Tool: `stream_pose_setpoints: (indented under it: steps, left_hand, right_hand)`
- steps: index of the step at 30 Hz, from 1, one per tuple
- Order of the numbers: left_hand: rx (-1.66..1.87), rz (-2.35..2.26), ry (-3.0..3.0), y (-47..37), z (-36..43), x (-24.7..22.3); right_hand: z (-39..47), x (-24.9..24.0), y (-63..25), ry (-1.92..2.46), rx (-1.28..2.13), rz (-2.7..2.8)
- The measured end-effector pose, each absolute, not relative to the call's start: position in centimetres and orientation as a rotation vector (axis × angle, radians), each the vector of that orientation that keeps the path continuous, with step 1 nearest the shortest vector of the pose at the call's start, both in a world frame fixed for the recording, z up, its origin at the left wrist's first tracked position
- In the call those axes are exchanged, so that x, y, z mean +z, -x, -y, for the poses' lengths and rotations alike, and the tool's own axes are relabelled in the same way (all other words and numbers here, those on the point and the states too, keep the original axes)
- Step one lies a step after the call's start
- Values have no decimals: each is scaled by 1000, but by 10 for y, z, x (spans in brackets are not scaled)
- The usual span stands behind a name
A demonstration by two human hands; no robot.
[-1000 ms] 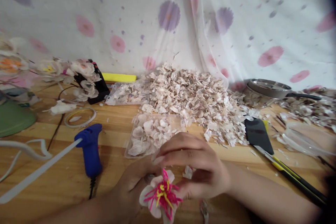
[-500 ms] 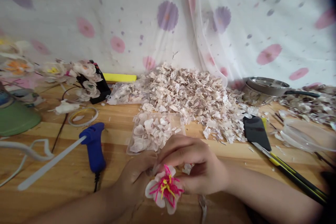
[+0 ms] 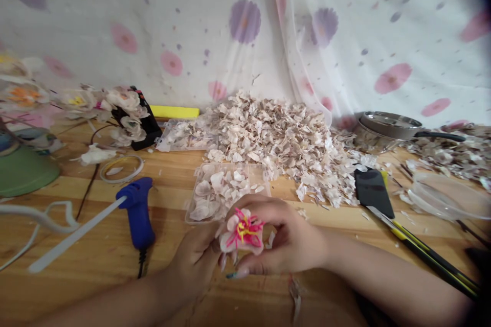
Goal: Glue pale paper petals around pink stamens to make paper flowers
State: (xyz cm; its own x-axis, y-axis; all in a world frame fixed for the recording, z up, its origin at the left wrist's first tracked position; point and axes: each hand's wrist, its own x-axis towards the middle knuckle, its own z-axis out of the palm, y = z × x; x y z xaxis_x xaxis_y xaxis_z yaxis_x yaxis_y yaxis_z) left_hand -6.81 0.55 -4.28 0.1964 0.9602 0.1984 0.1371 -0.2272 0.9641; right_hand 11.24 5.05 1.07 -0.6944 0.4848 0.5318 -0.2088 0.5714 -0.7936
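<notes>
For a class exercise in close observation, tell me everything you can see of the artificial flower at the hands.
The artificial flower has pale, pinkish-white petals that look thin and papery, around a spray of slim, bright pink strands with yellow ones at the middle. Its face is turned toward the camera. It is held above the wooden table between the left hand and the right hand. Any stem, and exactly where fingers touch it, cannot be made out.

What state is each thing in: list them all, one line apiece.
Flower, held, blossom facing the camera
Glue gun, lying down, cord attached; hot or cold, cannot tell
Glue stick, sticking out of the glue gun
Box, open, petals inside
Heap of petals, loose
Knife, lying down, blade out
Tape roll, lying flat
</notes>
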Motion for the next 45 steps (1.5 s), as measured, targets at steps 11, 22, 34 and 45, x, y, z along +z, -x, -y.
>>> stream_pose_setpoints:
  steps: [11,22,34,45]
  left_hand:
    - [911,-934,-1157,66,9,-53]
    - [963,-994,-1430,70,11,-60]
    - [1159,-993,-2204,74,9,-48]
    - [1003,-1066,-1725,71,12,-55]
  right_hand:
    - [-56,11,-112,577,1730,1609]
    - [-53,13,-112,606,1764,1556]
    - [-42,20,-109,546,1810,1481]
    - [-43,9,-108,763,1345,1724]
